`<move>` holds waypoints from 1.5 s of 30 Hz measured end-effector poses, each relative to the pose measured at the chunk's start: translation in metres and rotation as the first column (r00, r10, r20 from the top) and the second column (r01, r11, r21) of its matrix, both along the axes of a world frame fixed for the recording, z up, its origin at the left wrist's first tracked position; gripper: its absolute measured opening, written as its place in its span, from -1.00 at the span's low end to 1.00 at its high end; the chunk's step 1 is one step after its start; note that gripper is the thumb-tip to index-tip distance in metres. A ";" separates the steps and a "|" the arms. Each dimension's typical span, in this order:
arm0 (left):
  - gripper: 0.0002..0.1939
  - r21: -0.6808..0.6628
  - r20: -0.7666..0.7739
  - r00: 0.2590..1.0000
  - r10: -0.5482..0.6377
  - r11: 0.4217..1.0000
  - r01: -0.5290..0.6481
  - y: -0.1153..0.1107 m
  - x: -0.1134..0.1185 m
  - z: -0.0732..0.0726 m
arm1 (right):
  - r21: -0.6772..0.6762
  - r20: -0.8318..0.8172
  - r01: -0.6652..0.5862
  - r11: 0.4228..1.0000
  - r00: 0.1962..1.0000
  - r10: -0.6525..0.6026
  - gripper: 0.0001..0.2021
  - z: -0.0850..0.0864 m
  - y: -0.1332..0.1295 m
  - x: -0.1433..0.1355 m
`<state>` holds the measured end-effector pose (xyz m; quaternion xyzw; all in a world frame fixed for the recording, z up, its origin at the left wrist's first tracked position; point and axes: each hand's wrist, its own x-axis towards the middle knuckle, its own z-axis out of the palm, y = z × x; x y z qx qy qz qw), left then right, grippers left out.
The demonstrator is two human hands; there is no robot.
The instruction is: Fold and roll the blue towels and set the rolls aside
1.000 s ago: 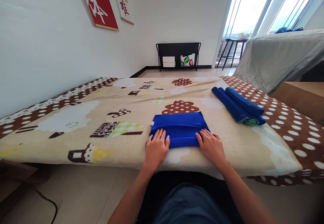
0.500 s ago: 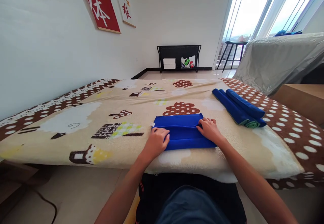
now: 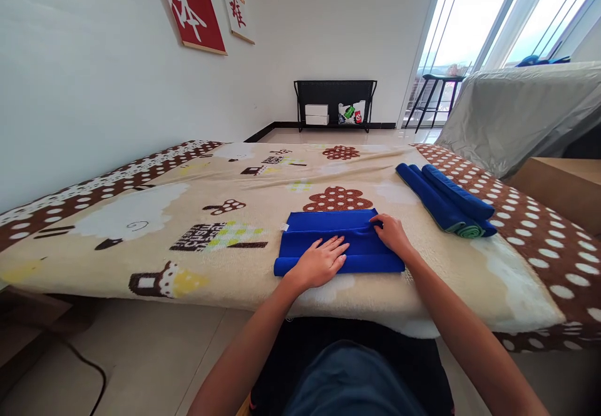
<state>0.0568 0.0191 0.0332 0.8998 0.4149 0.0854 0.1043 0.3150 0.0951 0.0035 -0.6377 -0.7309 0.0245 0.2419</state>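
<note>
A blue cloth [image 3: 328,222] lies in front of me on the patterned blanket, with folds running across it and a thicker folded band along its near edge. A small white tag [image 3: 284,228] shows at its left side. My left hand [image 3: 319,262] rests on the cloth's near middle, palm down, its fingers stretched out. At the cloth's right edge my right hand [image 3: 392,234] has its thumb and forefinger bent together on the fabric. Rolled blue cloths [image 3: 444,200], one showing a green inner side, lie to the right of my right hand.
The bed's cream blanket [image 3: 263,184] has a brown dotted border. To the right are a cardboard box [image 3: 558,184] and something under a grey cover [image 3: 521,103]. A black rack [image 3: 335,93] stands by the far wall, and a stool [image 3: 436,93] by the window.
My left hand has moved right from the cloth's left edge and now lies flatter across it. The near edge's folded band is now plainly visible. My right hand stays at the right edge.
</note>
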 end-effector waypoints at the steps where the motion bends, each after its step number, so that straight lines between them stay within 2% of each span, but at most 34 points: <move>1: -0.53 -0.002 -0.004 1.000 0.004 1.000 -0.004 0.000 0.000 0.000 | 0.004 -0.016 0.011 1.000 1.000 -0.011 -0.66 -0.001 0.003 0.005; 9: -0.53 -0.017 0.029 0.999 0.024 1.000 -0.023 0.005 -0.006 -0.005 | 0.053 -0.030 0.082 0.995 0.996 -0.080 -0.69 -0.007 0.007 0.015; 12: -0.52 -0.016 0.011 0.993 0.114 0.993 -0.114 0.016 -0.019 -0.007 | 0.066 0.001 0.081 0.995 0.997 -0.081 -0.70 -0.008 0.004 0.017; 17: -0.55 0.099 0.004 0.948 0.318 0.943 -0.316 0.018 -0.040 -0.009 | 0.006 0.020 -0.126 0.992 0.992 0.126 -0.64 -0.008 -0.001 0.014; 20: -0.59 0.157 0.052 0.921 0.385 0.908 -0.389 0.012 -0.045 -0.001 | -0.035 0.010 -0.209 0.977 0.978 0.210 -0.62 -0.009 0.002 0.011; 22: -0.60 0.158 0.089 0.916 0.391 0.902 -0.401 0.014 -0.048 0.008 | -0.053 -0.009 -0.209 0.976 0.978 0.209 -0.63 -0.009 0.009 0.013; 24: -0.61 0.166 0.119 0.905 0.409 0.890 -0.424 0.028 -0.053 0.016 | -0.063 -0.033 -0.171 0.983 0.985 0.169 -0.61 -0.009 0.020 0.018; 27: -0.65 0.179 0.146 0.872 0.468 0.854 -0.488 0.066 -0.064 0.018 | -0.069 -0.060 -0.077 0.995 0.996 0.072 -0.61 -0.009 0.038 0.026; 30: -0.65 0.163 0.144 0.842 0.521 0.826 -0.539 0.106 -0.076 0.007 | -0.056 -0.081 0.018 0.998 0.996 -0.022 -0.65 -0.011 0.055 0.030; 33: -0.77 0.141 0.152 0.842 0.518 0.832 -0.537 0.131 -0.084 -0.006 | -0.028 -0.105 0.068 0.997 0.992 -0.070 -0.63 -0.015 0.066 0.027; 38: -0.95 0.149 0.212 0.865 0.454 0.860 -0.488 0.146 -0.089 -0.012 | 0.026 -0.123 0.010 1.000 0.992 -0.007 -0.72 -0.015 0.076 0.022; 45: -0.84 0.212 0.323 0.804 0.499 0.790 -0.575 0.153 -0.090 -0.001 | 0.143 -0.144 0.034 0.989 0.989 -0.013 -0.57 -0.005 0.074 0.018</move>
